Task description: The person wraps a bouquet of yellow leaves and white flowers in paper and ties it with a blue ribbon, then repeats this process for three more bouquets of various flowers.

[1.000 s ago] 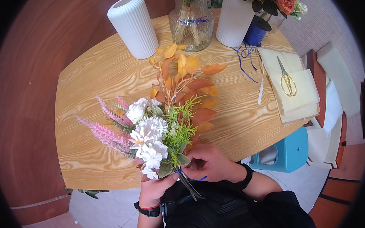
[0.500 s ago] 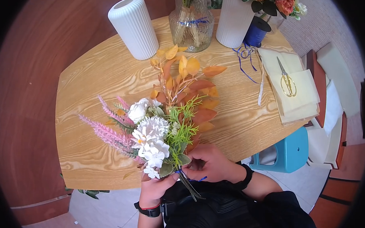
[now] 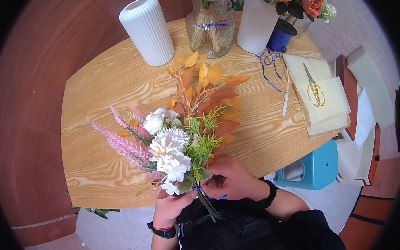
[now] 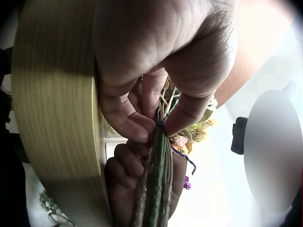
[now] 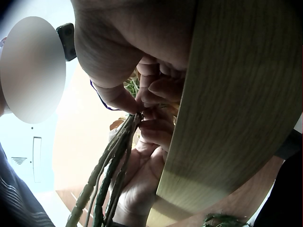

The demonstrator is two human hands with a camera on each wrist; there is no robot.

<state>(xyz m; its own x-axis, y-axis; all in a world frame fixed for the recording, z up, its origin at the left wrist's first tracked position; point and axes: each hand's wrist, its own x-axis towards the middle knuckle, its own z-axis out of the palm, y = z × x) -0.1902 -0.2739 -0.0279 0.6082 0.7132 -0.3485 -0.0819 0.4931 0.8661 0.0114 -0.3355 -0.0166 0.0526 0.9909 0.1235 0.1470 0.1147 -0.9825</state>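
Blue ribbon (image 3: 222,197) binds the stems (image 3: 208,205) of the bouquet (image 3: 170,146), held at the near edge of the table (image 3: 108,176). Long axis: blooms point away from the person, stem ends toward the body, slanting right. Left hand (image 3: 171,208), at the bouquet's left, grips the stems, fingers curled; right hand (image 3: 233,182), at its right, pinches at the ribbon, fingers narrow. Neither hand clearly nearer. Legible brands, labels, writing: none.
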